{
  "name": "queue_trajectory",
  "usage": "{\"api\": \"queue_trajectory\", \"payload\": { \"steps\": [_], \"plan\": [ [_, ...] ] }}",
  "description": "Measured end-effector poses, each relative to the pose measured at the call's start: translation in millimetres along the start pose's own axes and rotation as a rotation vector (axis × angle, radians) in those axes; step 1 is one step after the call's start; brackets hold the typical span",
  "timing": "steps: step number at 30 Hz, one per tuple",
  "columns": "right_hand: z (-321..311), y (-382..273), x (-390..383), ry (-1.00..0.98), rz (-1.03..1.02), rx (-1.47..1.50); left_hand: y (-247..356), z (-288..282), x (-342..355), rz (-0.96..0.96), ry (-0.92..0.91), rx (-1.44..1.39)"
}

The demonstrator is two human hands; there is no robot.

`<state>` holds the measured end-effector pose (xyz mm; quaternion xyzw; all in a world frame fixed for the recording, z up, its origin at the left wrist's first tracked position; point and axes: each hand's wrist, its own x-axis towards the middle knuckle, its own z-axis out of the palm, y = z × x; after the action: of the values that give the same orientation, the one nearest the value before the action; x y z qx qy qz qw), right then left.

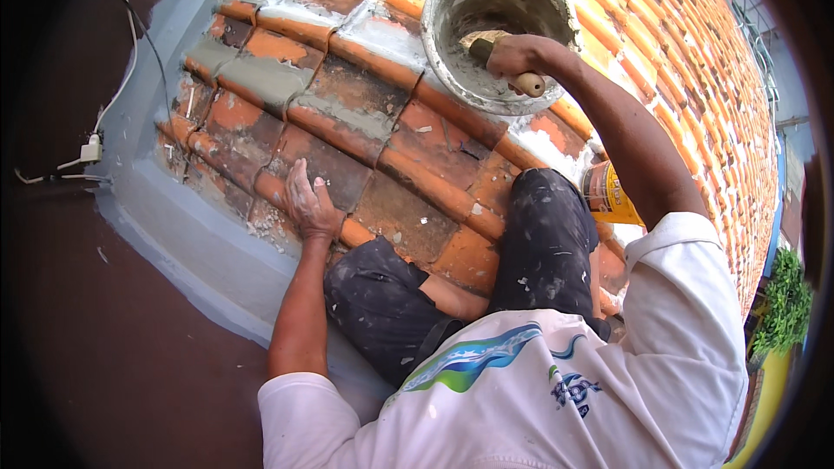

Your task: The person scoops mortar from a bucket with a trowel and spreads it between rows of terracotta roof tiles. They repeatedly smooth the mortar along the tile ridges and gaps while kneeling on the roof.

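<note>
My right hand point(512, 59) grips a wooden-handled brush point(530, 84), its pale tan head reaching inside a round, mortar-smeared bucket point(499, 4) at upper centre. The bucket holds grey wet material and sits on the roof tiles. My left hand point(308, 200), dusted with white, lies with fingers extended on the terracotta tiles point(408, 226). Grey and white patches point(269, 78) coat several tiles above it.
A grey-coated gutter edge point(148, 217) borders a dark brown wall point(87, 295) with cables and a white plug point(90, 152) at left. A yellow container point(608, 195) stands beside my right knee. More tiles extend right toward railings and a green tree point(777, 304).
</note>
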<state>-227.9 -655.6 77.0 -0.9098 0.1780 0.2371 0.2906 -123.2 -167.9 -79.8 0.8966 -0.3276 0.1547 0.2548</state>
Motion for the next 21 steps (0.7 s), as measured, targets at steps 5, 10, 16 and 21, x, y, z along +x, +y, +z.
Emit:
{"api": "queue_trajectory", "payload": {
  "steps": [5, 10, 16, 21],
  "plan": [
    [-4.6, 1.9, -1.1, -0.217, 0.307, 0.689, -1.9, 0.7, -2.7, -0.007, 0.0, -0.012],
    [5.2, 33.9, -0.3, -0.357, 0.323, 1.195, -1.1, 3.9, 5.9, -0.009, 0.004, -0.005],
    [21.5, 42.2, -69.8, -0.437, -0.005, 1.69, 0.2, 3.2, 5.7, -0.012, -0.005, -0.006],
    [52.7, -25.2, -160.6, -0.082, -0.197, 1.502, -0.9, 2.4, 4.1, -0.045, -0.022, -0.018]
  ]
}}
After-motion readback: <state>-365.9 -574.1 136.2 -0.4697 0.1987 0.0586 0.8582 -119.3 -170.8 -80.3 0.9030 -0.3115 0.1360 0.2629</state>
